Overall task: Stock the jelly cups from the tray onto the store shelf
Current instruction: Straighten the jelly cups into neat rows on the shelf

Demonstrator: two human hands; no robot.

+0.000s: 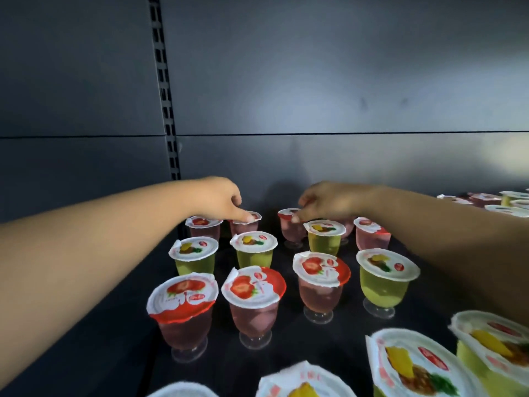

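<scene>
Reaching both arms to the back of the dark shelf (286, 339), I am working the rear row, because filling from the back wall forward leaves the front free for later cups. My left hand (220, 200) has its fingers curled down and nearly closed, the fingertips (249, 217) resting on the foil lid of a pink strawberry jelly cup (245, 222) in the back row; it looks like a light pinch at the lid's rim, though I cannot tell whether the cup's weight is on the shelf or in my grip. My right hand (329, 202) is likewise narrowed, its fingertips touching the lid edge of another strawberry cup (290, 227) just behind a yellow pineapple cup (325, 237). In front stand rows of footed cups, strawberry and pineapple mixed, upright and set apart. More pineapple cups (409, 365) crowd the near bottom edge, blurred; I judge these are still waiting, but no tray shows under them.
</scene>
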